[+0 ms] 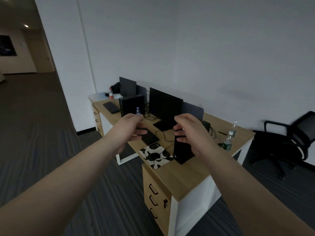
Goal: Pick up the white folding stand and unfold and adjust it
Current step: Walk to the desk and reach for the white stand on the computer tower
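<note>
No white folding stand shows in the head view. Both my arms reach forward above a wooden desk [185, 174]. My left hand [131, 128] hovers over a black keyboard [150, 137], fingers curled and apart, holding nothing. My right hand [190, 132] is raised in front of a black computer tower [183, 151], fingers spread and curled, also holding nothing. The two hands face each other with a gap between them.
On the desk stand a black monitor [164, 106], a cow-print mouse pad [156, 155] with a mouse, a second tower [132, 104], and bottles [227, 143]. A black office chair [289, 142] sits at right. Drawers [155, 200] front the desk.
</note>
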### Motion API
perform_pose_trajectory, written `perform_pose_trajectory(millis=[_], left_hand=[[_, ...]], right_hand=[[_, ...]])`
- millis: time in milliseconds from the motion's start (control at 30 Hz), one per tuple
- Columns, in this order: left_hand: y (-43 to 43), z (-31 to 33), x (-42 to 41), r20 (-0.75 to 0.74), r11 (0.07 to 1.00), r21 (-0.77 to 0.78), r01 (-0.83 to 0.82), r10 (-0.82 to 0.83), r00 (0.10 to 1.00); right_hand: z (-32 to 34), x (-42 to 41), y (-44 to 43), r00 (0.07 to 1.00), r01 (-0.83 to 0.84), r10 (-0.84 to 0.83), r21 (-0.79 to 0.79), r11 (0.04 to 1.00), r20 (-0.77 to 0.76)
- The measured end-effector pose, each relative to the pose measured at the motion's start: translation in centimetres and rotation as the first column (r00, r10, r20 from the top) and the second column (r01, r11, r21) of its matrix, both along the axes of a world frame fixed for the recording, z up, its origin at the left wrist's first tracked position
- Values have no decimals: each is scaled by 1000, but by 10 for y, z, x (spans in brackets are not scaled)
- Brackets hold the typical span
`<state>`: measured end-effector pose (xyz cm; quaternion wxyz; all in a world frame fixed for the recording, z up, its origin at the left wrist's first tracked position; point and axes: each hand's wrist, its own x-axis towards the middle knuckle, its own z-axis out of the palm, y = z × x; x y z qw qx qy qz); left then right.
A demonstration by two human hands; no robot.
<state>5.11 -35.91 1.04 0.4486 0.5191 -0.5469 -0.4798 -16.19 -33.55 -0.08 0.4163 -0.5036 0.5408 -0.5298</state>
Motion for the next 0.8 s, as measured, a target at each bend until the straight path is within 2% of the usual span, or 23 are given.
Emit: perform_pose_trajectory(millis=[167, 400, 633, 800], left_hand=[[-78, 16, -2, 31, 998, -40, -39, 41, 999], [-155, -7, 13, 8, 992, 22, -127, 127, 992], [-230, -8, 40, 6, 995, 12, -102, 101, 995], [-297, -15, 58, -3, 1000, 14, -13, 13, 1000]], right_hand=[[13, -1, -93, 998, -55, 55, -42, 998, 20], [1, 12, -188, 995, -101, 101, -12, 995, 7], [-6, 39, -262, 997, -76, 76, 15, 997, -23], [-13, 60, -309, 999, 1, -1, 0, 1000, -48]])
